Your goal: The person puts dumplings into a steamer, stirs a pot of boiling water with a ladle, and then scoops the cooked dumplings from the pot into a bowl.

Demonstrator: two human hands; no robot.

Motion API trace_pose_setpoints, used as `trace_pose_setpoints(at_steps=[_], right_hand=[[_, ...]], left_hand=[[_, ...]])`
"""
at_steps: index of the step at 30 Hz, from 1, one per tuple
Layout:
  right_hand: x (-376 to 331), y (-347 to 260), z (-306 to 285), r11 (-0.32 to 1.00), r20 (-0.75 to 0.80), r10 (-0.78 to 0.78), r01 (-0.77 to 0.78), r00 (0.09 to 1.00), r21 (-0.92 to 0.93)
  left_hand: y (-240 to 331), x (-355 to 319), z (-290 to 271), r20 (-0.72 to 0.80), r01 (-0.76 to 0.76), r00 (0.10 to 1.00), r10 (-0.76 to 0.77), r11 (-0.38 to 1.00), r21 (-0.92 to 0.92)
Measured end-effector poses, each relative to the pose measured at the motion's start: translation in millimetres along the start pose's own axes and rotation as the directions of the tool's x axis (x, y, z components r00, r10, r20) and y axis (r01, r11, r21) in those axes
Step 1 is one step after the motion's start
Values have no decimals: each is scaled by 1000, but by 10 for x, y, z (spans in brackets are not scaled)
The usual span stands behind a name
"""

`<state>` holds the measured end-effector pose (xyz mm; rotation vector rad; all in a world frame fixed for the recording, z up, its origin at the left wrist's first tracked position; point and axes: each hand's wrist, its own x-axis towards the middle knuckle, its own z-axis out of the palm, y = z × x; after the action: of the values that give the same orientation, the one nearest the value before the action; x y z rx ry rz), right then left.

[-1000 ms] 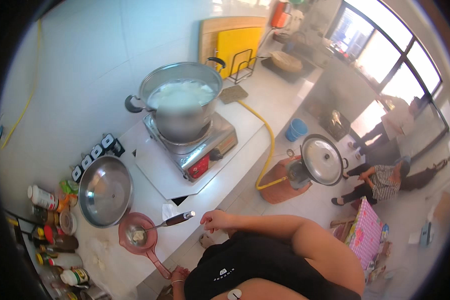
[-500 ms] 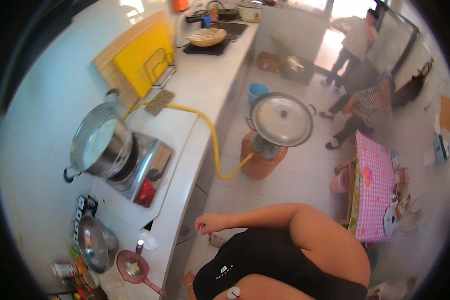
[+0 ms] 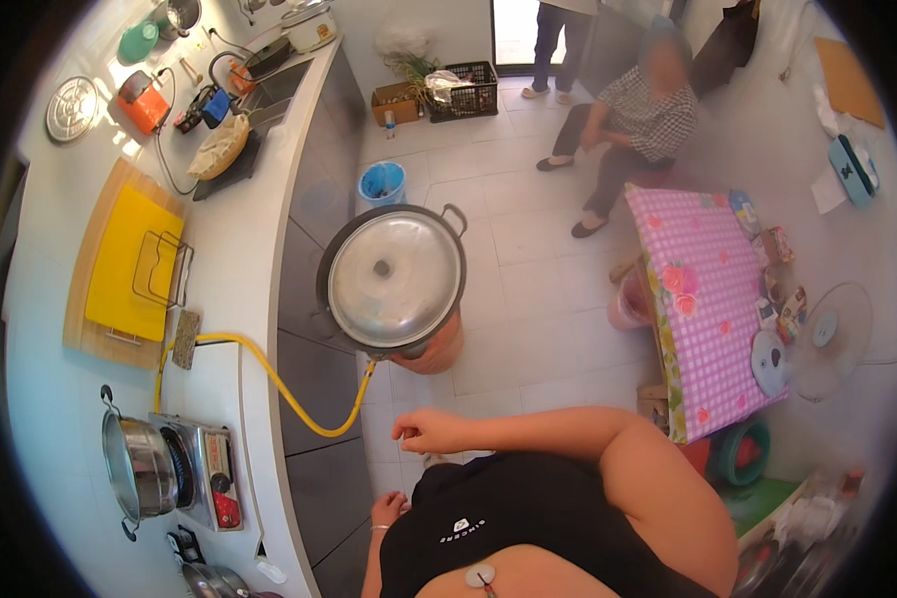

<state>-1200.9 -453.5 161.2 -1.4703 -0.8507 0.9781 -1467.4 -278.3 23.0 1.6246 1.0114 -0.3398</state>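
head view, looking down past a black shirt [image 3: 508, 518]. right hand [image 3: 431, 432] out in front, fingers curled in loose, holding nothing, hanging over the pale floor tiles [image 3: 528, 289]. left hand [image 3: 389, 510] down low by the dark cupboard front [image 3: 319, 488], fingers bent a little, holding nothing, only partly seen. just past the right hand, a yellow hose [image 3: 289, 394] looping from the counter down to a round orange stove [image 3: 439, 349] on the floor. sitting on that stove, a big dark pot with a shiny silver lid [image 3: 394, 279], a little knob in the middle, well apart from both hands. off to the left on the white counter [image 3: 239, 299], a steel pot [image 3: 140, 463] resting on a small silver burner [image 3: 204, 468] with a red bit on it. further along the counter, a yellow cutting board [image 3: 120, 259] on top of a wooden board, with a wire rack [image 3: 164, 269] on it. past that, a flat basket [image 3: 219, 148] and an orange box [image 3: 142, 100]. on the floor by the cupboards, a blue bucket [image 3: 382, 182]. off to the right, a table with a pink checked cloth [image 3: 708, 299] and a small fan [image 3: 827, 339] beside it. far away, a person sitting [image 3: 633, 130] in a checked top, and another person's legs [image 3: 558, 40] standing by the door. near them, a black crate [image 3: 463, 92] and a brown box [image 3: 394, 100].
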Motion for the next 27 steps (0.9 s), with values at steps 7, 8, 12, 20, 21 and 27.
trace_pose_setpoints(at_steps=[7,8,12,20,21,27], right_hand=[[-488,-248,-1231,977,-225,165,-128,960,167],[-539,-296,-1394,972,-228,202,-166,953,165],[-639,-299,-2174,958,-341,199,-110,919,264],[-974,-384,-3925,950,-588,307,-211,748,229],[-1036,-354,-4111,946,-612,324,-227,721,233],[-1098,0,-5250,929,-615,367,-246,698,275]], left_hand=[[1625,501,599,-11,-323,945,327,939,120],[1962,532,666,0,-373,927,375,921,108],[3745,479,793,12,-614,776,631,759,-219],[5919,1142,-416,-877,-964,234,420,-19,-266],[6153,1241,-106,-789,-949,289,543,51,-312],[7277,1729,1509,-182,-677,718,671,614,-406]])
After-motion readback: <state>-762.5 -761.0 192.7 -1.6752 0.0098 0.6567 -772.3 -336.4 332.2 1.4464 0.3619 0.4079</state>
